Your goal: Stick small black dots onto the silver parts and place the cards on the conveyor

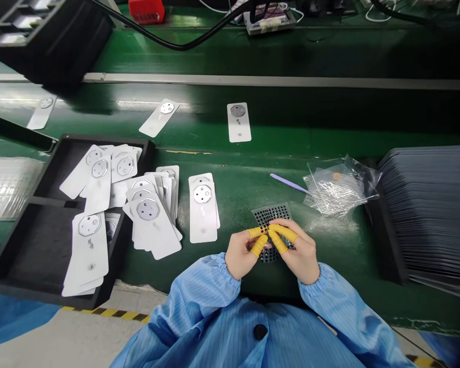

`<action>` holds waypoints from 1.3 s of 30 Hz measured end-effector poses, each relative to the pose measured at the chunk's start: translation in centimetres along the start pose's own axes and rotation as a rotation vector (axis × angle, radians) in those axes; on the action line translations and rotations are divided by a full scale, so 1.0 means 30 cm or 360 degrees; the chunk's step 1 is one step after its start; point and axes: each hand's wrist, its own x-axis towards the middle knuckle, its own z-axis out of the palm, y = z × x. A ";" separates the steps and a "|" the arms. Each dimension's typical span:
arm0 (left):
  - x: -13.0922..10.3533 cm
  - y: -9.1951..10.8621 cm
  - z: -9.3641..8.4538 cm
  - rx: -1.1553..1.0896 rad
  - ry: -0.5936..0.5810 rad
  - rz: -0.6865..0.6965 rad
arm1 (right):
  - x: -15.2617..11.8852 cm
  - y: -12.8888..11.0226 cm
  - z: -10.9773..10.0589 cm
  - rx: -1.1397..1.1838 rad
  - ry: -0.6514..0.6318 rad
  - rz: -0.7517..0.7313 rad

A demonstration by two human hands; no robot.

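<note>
A clear sheet with rows of small black dots (pixel 278 212) is pinched between my two hands over the green bench. Yellow finger covers are on the thumbs and forefingers of both. My left hand (pixel 245 250) closes on the sheet's left side, and my right hand (pixel 299 250) grips it from the right, with the fingertips nearly meeting in the middle. To the left of my hands lies a small stack of white cards (pixel 203 214), each with a round socket-like print. Purple tweezers (pixel 290 183) rest beyond my right hand.
A black divided tray (pixel 30 250) at the left holds white cards, with a fanned pile (pixel 157 230) beside it. More cards (pixel 238 122) lie farther back. Clear plastic bags (pixel 339 186) sit right of the tweezers. A black bin of stacked grey sheets (pixel 433 204) stands far right.
</note>
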 end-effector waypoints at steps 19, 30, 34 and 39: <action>0.054 0.135 -0.164 0.0880 0.0101 -0.0146 | -0.049 0.132 0.058 0.0005 0.0339 0.0190; 0.862 0.425 -0.049 0.1504 0.1124 -0.0199 | -0.018 0.076 0.029 -0.0208 0.0395 -0.0147; 0.903 0.421 -0.118 0.1384 0.1167 -0.0345 | -0.023 0.071 0.026 -0.0173 0.0401 -0.0098; 0.885 0.503 -0.202 0.1075 0.0926 -0.0312 | -0.020 0.069 0.026 -0.0148 0.0440 -0.0129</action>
